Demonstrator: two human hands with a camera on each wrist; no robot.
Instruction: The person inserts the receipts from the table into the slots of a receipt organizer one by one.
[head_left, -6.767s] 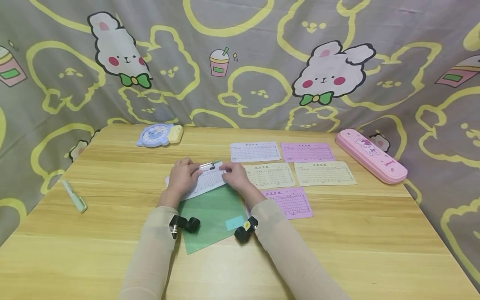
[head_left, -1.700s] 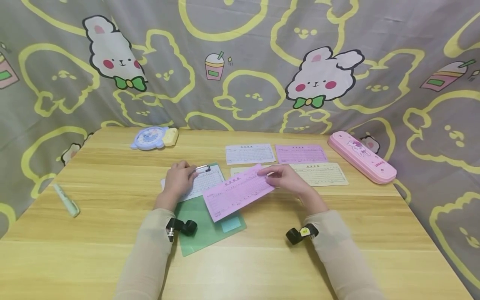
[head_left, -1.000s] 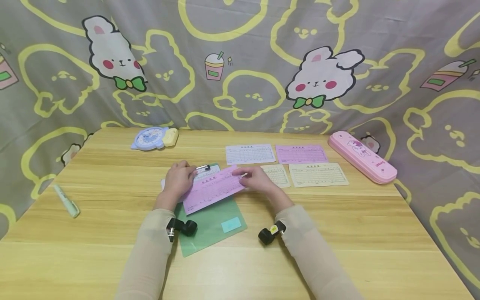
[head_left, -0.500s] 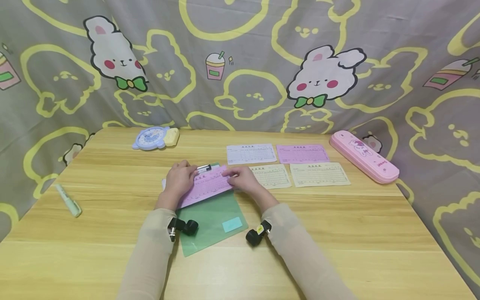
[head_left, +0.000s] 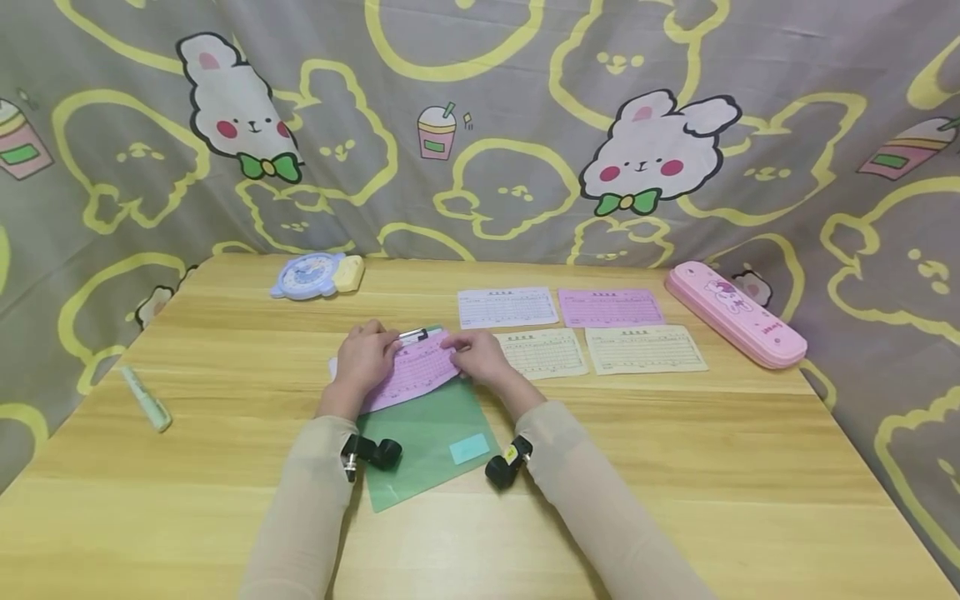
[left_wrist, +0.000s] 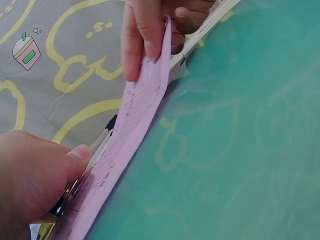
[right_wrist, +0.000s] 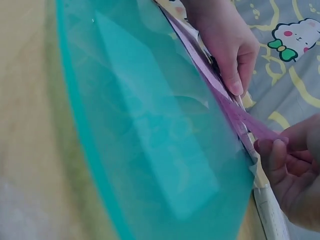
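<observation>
A green clipboard [head_left: 423,450] with a cyan label [head_left: 469,448] lies tilted on the table before me. A pink printed form [head_left: 416,371] lies across its upper part, over a white form [head_left: 333,365] that mostly stays hidden. My left hand [head_left: 366,362] grips the metal clip [head_left: 414,335] at the board's top edge; in the left wrist view its thumb [left_wrist: 80,155] presses on the clip. At the pink form's upper right corner, my right hand [head_left: 482,358] pinches the paper. In the right wrist view that corner [right_wrist: 260,129] is lifted off the board.
Flat to the right lie a white form [head_left: 507,308], another pink form [head_left: 611,308] and two yellow forms [head_left: 645,350], one partly behind my right hand. A pink pencil case [head_left: 735,315] stands far right, a blue clock-shaped object [head_left: 309,277] back left, a pale green marker [head_left: 147,400] left.
My right hand has carried the pink form leftward from beside the clipboard onto its top, covering the white form. My left hand has stayed at the clip.
</observation>
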